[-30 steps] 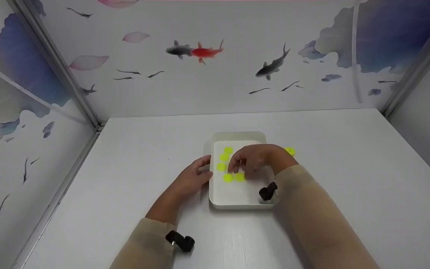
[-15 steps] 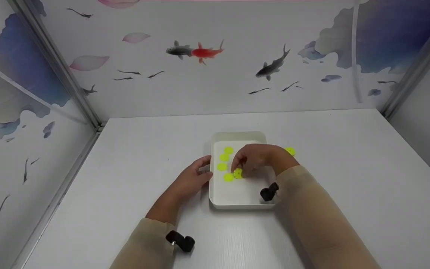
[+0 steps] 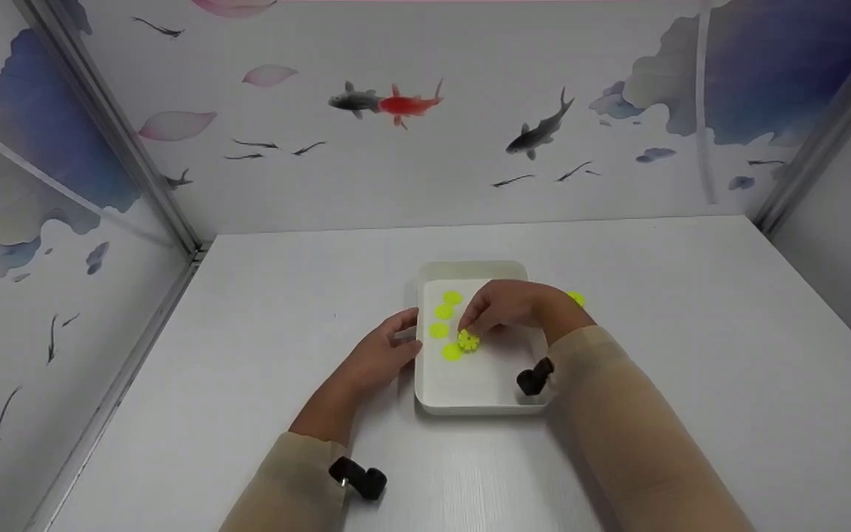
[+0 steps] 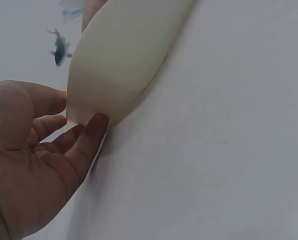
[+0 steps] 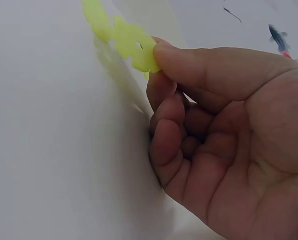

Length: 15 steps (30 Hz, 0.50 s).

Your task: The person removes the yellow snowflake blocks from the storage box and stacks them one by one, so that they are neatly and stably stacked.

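A white rectangular tray (image 3: 481,388) lies on the table, several flat yellow discs (image 3: 439,330) along its left side. My right hand (image 3: 505,304) reaches over it and pinches a yellow notched plastic disc (image 3: 468,340) between thumb and fingers. In the right wrist view this notched disc (image 5: 133,45) has a small hole and adjoins another yellow disc (image 5: 96,20); whether they are joined I cannot tell. My left hand (image 3: 383,351) rests its fingertips against the tray's left outer wall. Up close in the left wrist view, loosely bent fingers touch that tray wall (image 4: 123,55).
Partly behind my right wrist, another yellow piece (image 3: 577,298) sits on the table right of the tray. White panels printed with fish and petals stand at the back and sides. Black wrist cameras are on both sleeves.
The right hand has taken up the lower right disc from the tray floor, tilted it and shifted it slightly left and up, next to the neighbouring disc. The left hand stays in place.
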{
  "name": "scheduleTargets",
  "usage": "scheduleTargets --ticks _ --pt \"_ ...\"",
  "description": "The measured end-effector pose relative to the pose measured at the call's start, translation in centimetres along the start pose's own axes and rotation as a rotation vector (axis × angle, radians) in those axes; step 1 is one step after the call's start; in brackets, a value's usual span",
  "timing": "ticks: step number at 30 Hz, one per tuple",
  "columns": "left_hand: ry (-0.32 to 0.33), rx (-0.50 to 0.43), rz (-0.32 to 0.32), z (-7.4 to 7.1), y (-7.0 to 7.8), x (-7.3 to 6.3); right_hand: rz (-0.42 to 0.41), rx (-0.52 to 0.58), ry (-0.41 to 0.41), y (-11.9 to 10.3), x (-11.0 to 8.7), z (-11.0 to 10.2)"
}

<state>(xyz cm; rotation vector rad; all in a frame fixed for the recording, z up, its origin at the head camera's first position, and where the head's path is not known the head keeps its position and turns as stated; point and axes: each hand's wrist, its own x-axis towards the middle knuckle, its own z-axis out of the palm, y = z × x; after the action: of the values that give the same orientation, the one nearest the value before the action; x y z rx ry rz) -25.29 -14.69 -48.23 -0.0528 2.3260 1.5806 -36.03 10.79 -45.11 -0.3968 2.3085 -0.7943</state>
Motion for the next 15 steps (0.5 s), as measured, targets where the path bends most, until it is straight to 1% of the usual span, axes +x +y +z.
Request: scheduleTargets --ticks 6,8,11,15 --pt "-0.005 -0.005 0.027 0.0 -0.1 0.0 -0.058 0.090 0.032 0.4 0.2 -0.3" --pt "-0.005 -0.002 0.036 0.0 -0.2 0.0 -0.081 0.141 0.051 0.4 0.1 -0.5" --pt "0.005 0.006 0.024 0.0 -0.2 0.1 -0.112 0.239 0.096 0.2 -0.1 -0.7" --pt "0.015 0.015 0.010 0.0 -0.1 0.1 -0.133 0.369 0.165 -0.2 -0.9 -1.2"
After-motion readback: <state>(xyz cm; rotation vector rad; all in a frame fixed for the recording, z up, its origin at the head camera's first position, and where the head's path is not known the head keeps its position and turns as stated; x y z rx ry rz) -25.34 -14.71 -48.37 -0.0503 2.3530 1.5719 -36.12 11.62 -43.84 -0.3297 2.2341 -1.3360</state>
